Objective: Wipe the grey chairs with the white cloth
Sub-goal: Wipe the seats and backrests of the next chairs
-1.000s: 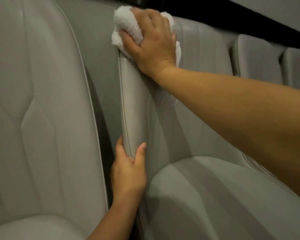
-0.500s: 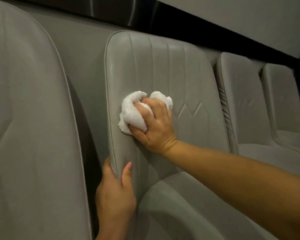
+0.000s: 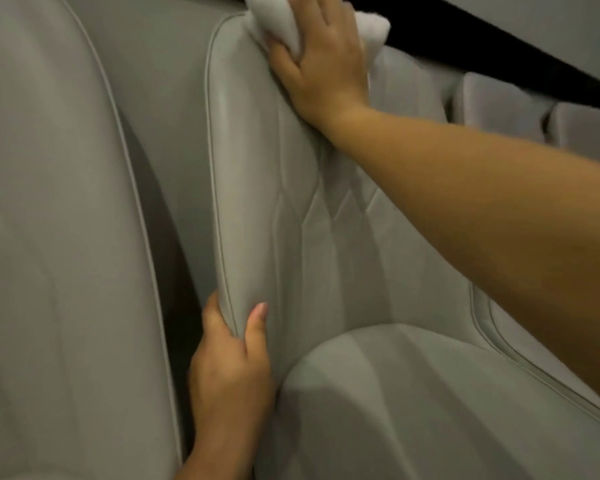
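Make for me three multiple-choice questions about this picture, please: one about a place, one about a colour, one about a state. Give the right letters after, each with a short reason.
1. Where on the chair back is the white cloth?
A. at the top edge
B. on the seat cushion
C. at the bottom corner

2. What colour is the chair being wiped?
A. red
B. grey
C. blue

3. What is the left hand doing?
A. hanging free at the side
B. gripping the side edge of the chair back
C. holding a spray bottle

Answers:
1. A, since the right hand presses the cloth against the top of the back.
2. B, since the whole upholstery is grey.
3. B, since the thumb lies on the front and the fingers go round behind the edge.
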